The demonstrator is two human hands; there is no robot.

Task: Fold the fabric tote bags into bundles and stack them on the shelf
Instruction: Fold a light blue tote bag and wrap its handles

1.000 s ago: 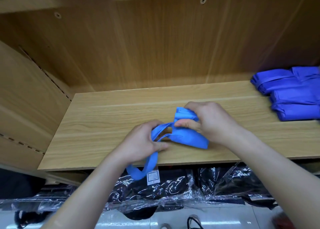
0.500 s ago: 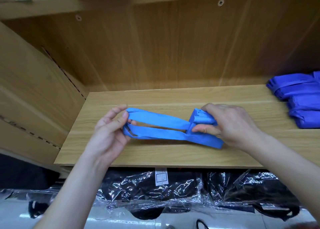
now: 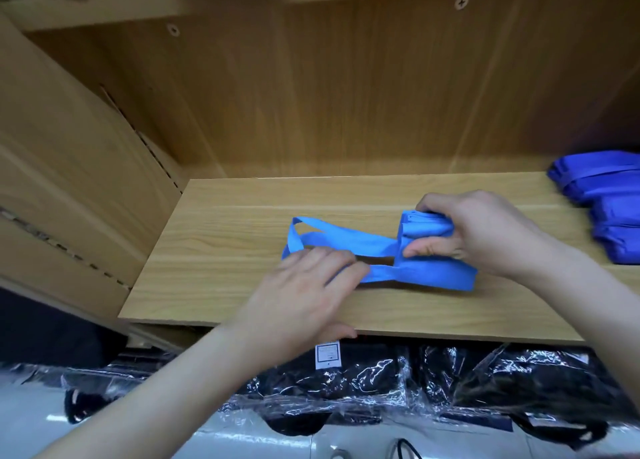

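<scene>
Right hand (image 3: 485, 236) grips folded blue tote bag (image 3: 426, 273) on shelf (image 3: 214, 250); left hand (image 3: 304, 285), fingers flat, presses its straps (image 3: 346, 235).

The tote bag (image 3: 433, 275) is a plain bright sky blue, and its straps (image 3: 339, 238) are the same blue with no print. The shelf (image 3: 225, 250) under it is pale yellowish wood with fine straight grain, the back panel (image 3: 346, 94) a darker honey brown, and the stack of folded bundles (image 3: 613, 216) at the right a deeper, violet-leaning blue. Lower down, black goods (image 3: 363, 379) show through clear wrap with white glints, and a white tag (image 3: 328, 354) carries small dark print.
</scene>
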